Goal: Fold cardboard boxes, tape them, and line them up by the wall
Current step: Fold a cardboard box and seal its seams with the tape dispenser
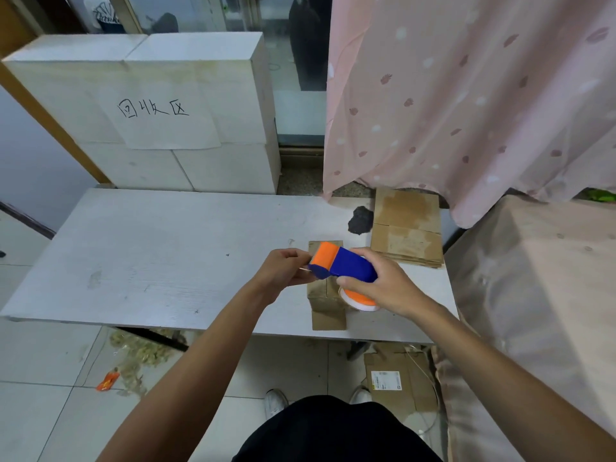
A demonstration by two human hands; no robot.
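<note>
Squarely ahead, a wide grey bench [150,255] stands before stacked white blocks [186,95] and a pink curtain [466,95], with a pile of flat cardboard [406,228] at its far right corner. Near the bench's front edge, right of centre, sits a small cardboard box [325,301], a flap lying open toward that edge, and just above it is a blue-and-orange tape dispenser [346,265]. The right hand [383,285] has its fingers wrapped round the dispenser's body, while the left hand [286,271] pinches a thin pale strip [304,269] at its toothed orange end.
</note>
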